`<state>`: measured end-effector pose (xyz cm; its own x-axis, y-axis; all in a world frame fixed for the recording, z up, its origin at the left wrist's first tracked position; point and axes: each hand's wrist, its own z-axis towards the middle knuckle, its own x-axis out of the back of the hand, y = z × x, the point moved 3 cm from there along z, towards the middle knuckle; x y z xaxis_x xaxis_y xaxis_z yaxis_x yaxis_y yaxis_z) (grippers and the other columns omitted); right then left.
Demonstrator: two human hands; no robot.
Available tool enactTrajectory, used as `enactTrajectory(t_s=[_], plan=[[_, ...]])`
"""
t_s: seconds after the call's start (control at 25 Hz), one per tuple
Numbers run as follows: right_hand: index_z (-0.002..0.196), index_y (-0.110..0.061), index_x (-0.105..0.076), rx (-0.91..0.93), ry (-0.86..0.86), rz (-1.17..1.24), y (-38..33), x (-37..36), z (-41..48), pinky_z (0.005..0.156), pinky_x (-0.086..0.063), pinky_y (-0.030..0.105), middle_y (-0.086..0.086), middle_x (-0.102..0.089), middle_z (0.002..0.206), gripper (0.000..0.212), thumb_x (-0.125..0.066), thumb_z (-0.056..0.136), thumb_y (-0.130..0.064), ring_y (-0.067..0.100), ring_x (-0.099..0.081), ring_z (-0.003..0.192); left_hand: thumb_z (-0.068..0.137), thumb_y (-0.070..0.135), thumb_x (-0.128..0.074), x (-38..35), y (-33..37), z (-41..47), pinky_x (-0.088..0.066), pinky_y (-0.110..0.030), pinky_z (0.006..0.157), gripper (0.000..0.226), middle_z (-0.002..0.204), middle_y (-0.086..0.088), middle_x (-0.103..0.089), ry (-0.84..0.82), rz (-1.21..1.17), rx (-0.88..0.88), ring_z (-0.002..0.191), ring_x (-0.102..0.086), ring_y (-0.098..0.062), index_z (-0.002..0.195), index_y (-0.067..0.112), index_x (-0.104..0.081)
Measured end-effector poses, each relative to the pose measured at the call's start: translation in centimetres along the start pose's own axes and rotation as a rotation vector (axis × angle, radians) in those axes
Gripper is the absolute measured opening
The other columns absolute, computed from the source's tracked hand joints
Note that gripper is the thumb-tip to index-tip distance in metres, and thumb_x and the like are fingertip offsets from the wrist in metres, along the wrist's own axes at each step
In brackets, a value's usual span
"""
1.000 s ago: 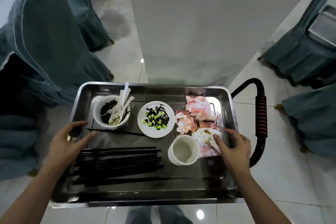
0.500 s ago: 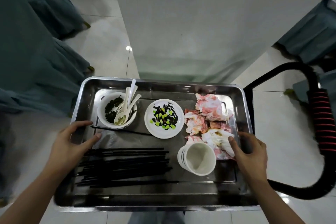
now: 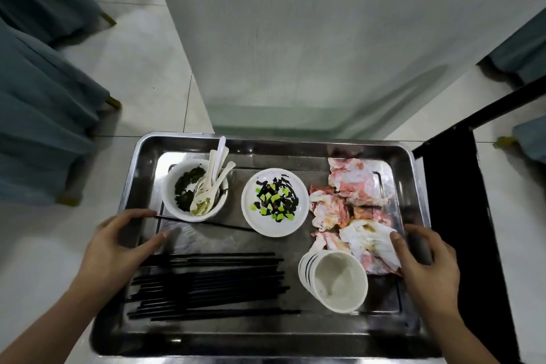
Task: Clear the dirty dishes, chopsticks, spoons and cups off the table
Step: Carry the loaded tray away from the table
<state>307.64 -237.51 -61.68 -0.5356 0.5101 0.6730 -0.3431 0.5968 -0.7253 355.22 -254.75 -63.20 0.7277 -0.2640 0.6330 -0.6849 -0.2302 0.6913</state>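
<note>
Glossy white floor tiles (image 3: 141,47) surround a pale worktop (image 3: 310,38) ahead. Teal-draped chairs (image 3: 44,115) stand left and far right; a black cart frame (image 3: 461,216) stands right.

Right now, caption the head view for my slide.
Both hands grip a steel tray of chopsticks, stacked cups, spoon-filled bowl, plate, stained napkins.

No readable text

No lettering, label, brand, number or sign can be read on the tray (image 3: 141,156) or on anything held in it or seen around it.
</note>
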Motion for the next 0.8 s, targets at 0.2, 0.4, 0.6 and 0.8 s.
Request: enactTrajectory(t_s=[0.2,0.4,0.6,0.8], plan=[[0.103,-0.021,-0.066,-0.002,0.002,0.042,4.0,-4.5,1.0,0.076,-0.040,0.011,-0.021,-0.057,0.098,0.018,-0.076,0.088,-0.022,-0.003,-0.056,0.091,0.066,0.053,-0.084,-3.9,-3.1,4.2,-0.057,-0.053,0.090,0.051,0.116,-0.007,-0.064,0.003,0.024,0.014,0.100,-0.065,-0.027,0.113,0.045,-0.066],[0.110,-0.033,-0.068,-0.118,0.004,-0.026,9.6,-8.5,2.1,0.102,-0.043,0.036,0.003,-0.054,0.127,0.027,-0.077,0.085,-0.039,0.021,-0.053,0.120,0.065,0.055,-0.084,-7.4,-5.6,7.3,-0.057,-0.052,0.091,0.050,0.119,-0.008,-0.061,-0.010,0.048,0.007,0.102,-0.064,-0.028,0.111,0.046,-0.065],[0.112,-0.033,-0.067,-0.118,-0.014,-0.015,12.1,-11.2,3.1,0.104,-0.044,0.041,0.001,-0.054,0.125,0.028,-0.077,0.086,-0.038,0.021,-0.052,0.121,0.068,0.042,-0.087,-9.9,-7.3,9.4,-0.056,-0.048,0.089,0.044,0.114,-0.010,-0.062,0.010,0.042,0.023,0.098,-0.064,-0.029,0.107,0.035,-0.069],[0.111,-0.033,-0.067,-0.096,-0.004,-0.024,13.9,-12.9,3.8,0.100,-0.039,0.032,-0.009,-0.049,0.112,0.026,-0.077,0.087,-0.034,0.018,-0.050,0.120,0.065,0.051,-0.086,-11.7,-9.3,11.2,-0.058,-0.048,0.089,0.048,0.114,-0.010,-0.064,-0.007,0.053,0.044,0.097,-0.066,-0.028,0.108,0.042,-0.068]])
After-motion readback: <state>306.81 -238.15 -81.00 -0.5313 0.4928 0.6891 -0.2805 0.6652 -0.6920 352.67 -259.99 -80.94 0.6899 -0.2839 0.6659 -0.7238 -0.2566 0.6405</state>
